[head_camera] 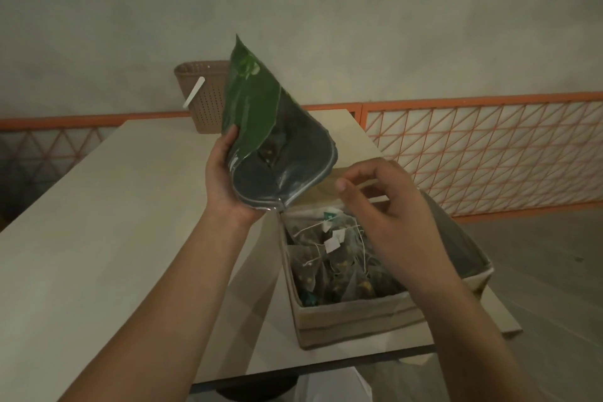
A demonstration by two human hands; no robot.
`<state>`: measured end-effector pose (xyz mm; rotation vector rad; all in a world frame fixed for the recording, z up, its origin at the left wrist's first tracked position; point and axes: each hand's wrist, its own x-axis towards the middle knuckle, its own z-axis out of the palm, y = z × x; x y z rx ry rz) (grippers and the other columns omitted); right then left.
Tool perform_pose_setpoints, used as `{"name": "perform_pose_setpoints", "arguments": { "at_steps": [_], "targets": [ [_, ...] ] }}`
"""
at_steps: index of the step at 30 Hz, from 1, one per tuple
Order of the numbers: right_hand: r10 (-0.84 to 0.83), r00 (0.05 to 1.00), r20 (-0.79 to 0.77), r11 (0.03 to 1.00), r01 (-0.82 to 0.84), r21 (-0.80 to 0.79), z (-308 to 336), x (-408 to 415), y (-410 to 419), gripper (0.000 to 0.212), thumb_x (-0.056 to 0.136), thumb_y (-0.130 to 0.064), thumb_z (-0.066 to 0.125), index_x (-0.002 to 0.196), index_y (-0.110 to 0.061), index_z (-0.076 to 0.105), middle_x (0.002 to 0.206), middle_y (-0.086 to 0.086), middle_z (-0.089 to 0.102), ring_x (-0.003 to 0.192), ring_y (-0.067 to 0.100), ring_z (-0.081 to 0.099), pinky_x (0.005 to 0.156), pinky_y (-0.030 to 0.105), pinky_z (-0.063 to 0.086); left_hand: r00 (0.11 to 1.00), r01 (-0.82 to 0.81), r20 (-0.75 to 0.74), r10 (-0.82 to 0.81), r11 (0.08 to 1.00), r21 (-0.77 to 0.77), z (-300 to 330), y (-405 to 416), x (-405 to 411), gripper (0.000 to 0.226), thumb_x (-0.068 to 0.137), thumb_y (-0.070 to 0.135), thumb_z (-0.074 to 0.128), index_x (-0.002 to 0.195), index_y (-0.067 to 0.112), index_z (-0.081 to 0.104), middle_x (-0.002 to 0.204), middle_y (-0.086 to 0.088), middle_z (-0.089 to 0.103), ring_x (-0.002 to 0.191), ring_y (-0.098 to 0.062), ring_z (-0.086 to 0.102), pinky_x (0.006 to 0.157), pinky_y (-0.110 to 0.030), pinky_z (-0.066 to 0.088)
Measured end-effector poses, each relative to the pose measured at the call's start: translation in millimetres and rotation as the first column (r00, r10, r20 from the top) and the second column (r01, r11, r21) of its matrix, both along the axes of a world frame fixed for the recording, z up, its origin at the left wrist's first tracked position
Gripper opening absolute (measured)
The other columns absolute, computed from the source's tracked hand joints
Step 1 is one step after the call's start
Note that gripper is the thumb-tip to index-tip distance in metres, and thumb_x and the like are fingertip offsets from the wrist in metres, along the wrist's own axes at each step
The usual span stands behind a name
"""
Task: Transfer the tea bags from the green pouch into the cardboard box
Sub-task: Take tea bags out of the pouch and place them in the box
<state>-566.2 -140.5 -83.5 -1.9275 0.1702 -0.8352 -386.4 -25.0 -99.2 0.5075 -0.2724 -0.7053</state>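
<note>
My left hand [225, 176] grips the green pouch [257, 108] near its open mouth, which gapes toward me and down. A few tea bags show inside the pouch's silver lining [270, 153]. The pouch hangs above the back left corner of the open cardboard box [352, 313]. Several mesh tea bags with strings and white tags [332, 254] lie in the box. My right hand [388, 202] hovers over the box's right side with fingers loosely curled; I cannot tell whether they pinch a tag or string.
The box stands at the right end of a pale table [98, 238], close to its edge. A brown perforated basket [205, 98] with a white stick stands at the table's far end. An orange lattice railing [489, 147] runs behind.
</note>
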Motion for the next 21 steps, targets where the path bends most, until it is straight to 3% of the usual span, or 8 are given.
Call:
{"name": "perform_pose_setpoints", "arguments": {
  "at_steps": [4, 8, 12, 16, 19, 21],
  "targets": [
    [-0.002, 1.0, -0.018, 0.999, 0.001, -0.035, -1.7, 2.0, 1.5, 0.003, 0.089, -0.025, 0.063, 0.09, -0.028, 0.065, 0.102, -0.007, 0.059, 0.088, 0.003, 0.059, 0.064, 0.009, 0.045, 1.0, 0.003, 0.002, -0.003, 1.0, 0.0, -3.2, -0.1, -0.3, 0.061, 0.098, 0.045, 0.051, 0.152, 0.018, 0.045, 0.158, -0.012, 0.042, 0.145, -0.034, 0.04, 0.111, -0.053, 0.042],
    [-0.023, 0.999, 0.047, 0.999, 0.025, -0.043, -1.5, 1.6, 1.9, 0.011, 0.088, -0.025, 0.065, 0.093, -0.034, 0.069, 0.11, -0.008, 0.05, 0.094, 0.008, 0.058, 0.07, 0.016, 0.051, 0.999, 0.03, 0.028, -0.029, 0.999, -0.031, 2.3, 1.0, -3.6, 0.052, 0.097, 0.043, 0.052, 0.141, 0.016, 0.055, 0.144, -0.013, 0.049, 0.131, -0.033, 0.048, 0.105, -0.049, 0.048],
    [-0.009, 1.0, 0.017, 0.996, 0.011, -0.093, -2.9, 8.5, 1.6, 0.026, 0.09, -0.024, 0.064, 0.114, -0.033, 0.069, 0.128, -0.015, 0.043, 0.104, 0.004, 0.058, 0.082, 0.014, 0.05, 0.994, 0.102, -0.03, -0.101, 0.994, 0.035, -4.3, 1.1, -6.5, 0.062, 0.095, 0.048, 0.054, 0.149, 0.016, 0.05, 0.155, -0.012, 0.044, 0.138, -0.032, 0.045, 0.108, -0.053, 0.043],
    [-0.003, 1.0, 0.009, 0.99, 0.004, -0.142, -4.4, 17.3, 2.3, 0.036, 0.094, -0.015, 0.059, 0.13, -0.021, 0.06, 0.121, -0.025, 0.043, 0.102, -0.002, 0.057, 0.083, 0.006, 0.045, 0.985, 0.15, -0.088, -0.146, 0.988, 0.046, -6.9, 1.5, -8.7, 0.071, 0.088, 0.051, 0.062, 0.151, 0.023, 0.047, 0.16, -0.01, 0.039, 0.147, -0.032, 0.037, 0.117, -0.052, 0.033],
    [-0.011, 0.999, 0.035, 0.977, 0.019, -0.21, -3.7, 18.1, 4.8, 0.041, 0.095, -0.011, 0.056, 0.136, -0.017, 0.055, 0.12, -0.024, 0.044, 0.105, -0.001, 0.056, 0.09, 0.007, 0.045, 0.984, 0.168, -0.06, -0.168, 0.986, 0.002, 1.5, 3.8, -14.3, 0.066, 0.089, 0.057, 0.059, 0.144, 0.021, 0.057, 0.153, -0.012, 0.05, 0.141, -0.033, 0.046, 0.111, -0.051, 0.043],
    [-0.015, 0.992, 0.125, 0.964, 0.047, -0.261, -0.8, 14.7, 9.0, 0.042, 0.095, -0.008, 0.056, 0.136, -0.016, 0.054, 0.124, -0.016, 0.045, 0.111, 0.003, 0.055, 0.095, 0.012, 0.046, 0.984, 0.18, -0.006, -0.18, 0.984, -0.013, 9.5, 5.7, -18.7, 0.057, 0.087, 0.055, 0.059, 0.131, 0.019, 0.067, 0.144, -0.013, 0.057, 0.13, -0.036, 0.054, 0.098, -0.048, 0.054]
  ]
}}
